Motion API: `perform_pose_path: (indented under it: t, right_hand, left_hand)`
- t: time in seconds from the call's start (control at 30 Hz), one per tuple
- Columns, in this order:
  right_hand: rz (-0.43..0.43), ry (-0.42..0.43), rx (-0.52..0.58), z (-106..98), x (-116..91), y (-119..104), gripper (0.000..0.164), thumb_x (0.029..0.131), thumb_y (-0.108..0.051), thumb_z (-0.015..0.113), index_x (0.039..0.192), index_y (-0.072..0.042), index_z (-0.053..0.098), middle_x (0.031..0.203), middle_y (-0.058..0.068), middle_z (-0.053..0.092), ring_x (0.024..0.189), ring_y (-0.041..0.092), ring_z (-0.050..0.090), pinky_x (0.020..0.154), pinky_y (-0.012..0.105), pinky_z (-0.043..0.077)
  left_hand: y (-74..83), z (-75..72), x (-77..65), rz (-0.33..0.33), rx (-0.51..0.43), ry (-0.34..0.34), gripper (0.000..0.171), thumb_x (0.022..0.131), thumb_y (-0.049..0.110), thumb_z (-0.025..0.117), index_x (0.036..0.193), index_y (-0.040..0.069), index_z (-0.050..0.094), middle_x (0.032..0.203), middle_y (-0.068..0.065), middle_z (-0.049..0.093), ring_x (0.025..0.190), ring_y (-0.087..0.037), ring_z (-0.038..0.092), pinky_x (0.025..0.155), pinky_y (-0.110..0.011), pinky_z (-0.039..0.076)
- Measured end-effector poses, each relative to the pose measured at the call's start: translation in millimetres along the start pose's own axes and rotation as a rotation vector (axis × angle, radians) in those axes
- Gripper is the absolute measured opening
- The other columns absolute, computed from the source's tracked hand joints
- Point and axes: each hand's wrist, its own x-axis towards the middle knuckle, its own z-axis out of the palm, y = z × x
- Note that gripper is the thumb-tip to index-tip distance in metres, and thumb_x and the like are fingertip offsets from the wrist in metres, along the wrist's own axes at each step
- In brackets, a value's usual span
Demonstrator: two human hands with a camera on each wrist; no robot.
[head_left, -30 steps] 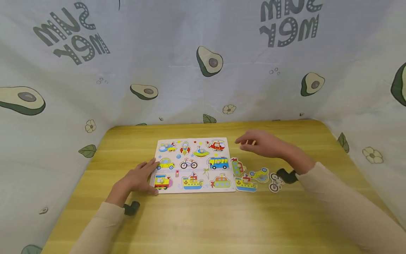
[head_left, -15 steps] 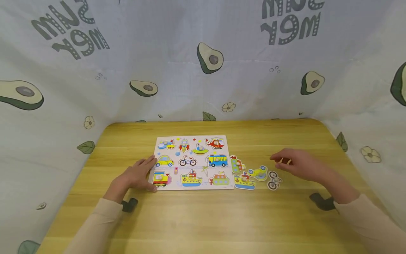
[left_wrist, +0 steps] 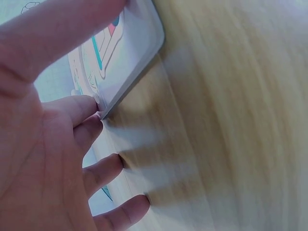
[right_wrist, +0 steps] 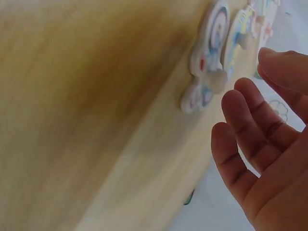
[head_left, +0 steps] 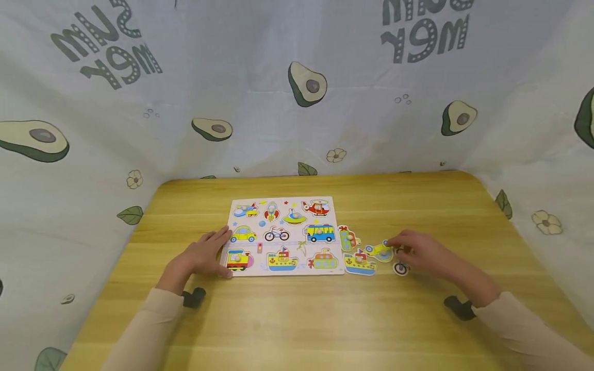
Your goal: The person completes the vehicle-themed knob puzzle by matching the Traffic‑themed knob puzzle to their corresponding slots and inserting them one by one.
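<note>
A puzzle board [head_left: 301, 246] with vehicle pictures lies flat on the table. Knobbed pieces sit in several of its spaces, such as the bus [head_left: 319, 233] and the train [head_left: 238, 259]; its car, bicycle, ship and submarine spaces show no knob. My left hand [head_left: 204, 257] rests at the board's left edge, thumb by the near corner, fingers [left_wrist: 103, 171] spread. Over the loose pieces hovers my right hand [head_left: 424, 252], fingers bent and apart, nothing between them. Its fingertips are close to the knob of the bicycle piece [right_wrist: 209, 55], partly covered in the head view, and overlap the car piece [head_left: 381, 252].
Right of the board lie a loose submarine piece [head_left: 347, 238] and a loose ship piece [head_left: 359, 264]. The wooden table [head_left: 297, 319] runs back to a hanging cloth [head_left: 260, 103] printed with avocados. Dark wrist mounts [head_left: 194, 298] show below both wrists.
My right hand has moved from beside the board's upper right corner, right and toward me, then slightly left over the bicycle and car pieces. The left hand has stayed at the board's edge.
</note>
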Motion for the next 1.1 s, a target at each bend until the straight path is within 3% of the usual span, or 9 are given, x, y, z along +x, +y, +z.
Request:
perform_pose_path:
  t: [0.33,0.63,1.1]
  right_hand:
    - [-0.212,0.062,-0.183,14,8,3,0.031,0.077,0.009,0.073,0.097,-0.014,0.077,0.093,-0.003,0.066,0.082,0.014,0.058,0.069,0.029,0.051]
    - [-0.250,0.052,-0.196,19,11,7,0.019,0.079,0.001,0.078,0.090,-0.014,0.077,0.087,-0.005,0.065,0.077,0.011,0.060,0.065,0.025,0.053]
    - [-0.045,0.030,-0.096,11,24,16,0.009,0.086,-0.005,0.073,0.095,-0.006,0.075,0.082,-0.003,0.066,0.071,0.002,0.052,0.062,0.024,0.048]
  left_hand:
    - [2.4,-1.5,-0.1,0.007,0.004,-0.009,0.113,0.072,0.047,0.085,0.158,0.008,0.022,0.168,-0.015,0.014,0.148,-0.050,0.019,0.108,-0.079,0.024]
    - [4.4,-0.8,-1.3,0.005,0.001,-0.008,0.113,0.072,0.046,0.085,0.158,0.008,0.022,0.167,-0.015,0.015,0.148,-0.050,0.019,0.108,-0.079,0.024]
    - [3.6,0.0,0.9,-0.002,0.006,-0.015,0.114,0.072,0.047,0.084,0.159,0.009,0.021,0.168,-0.014,0.014,0.148,-0.049,0.018,0.108,-0.079,0.023]
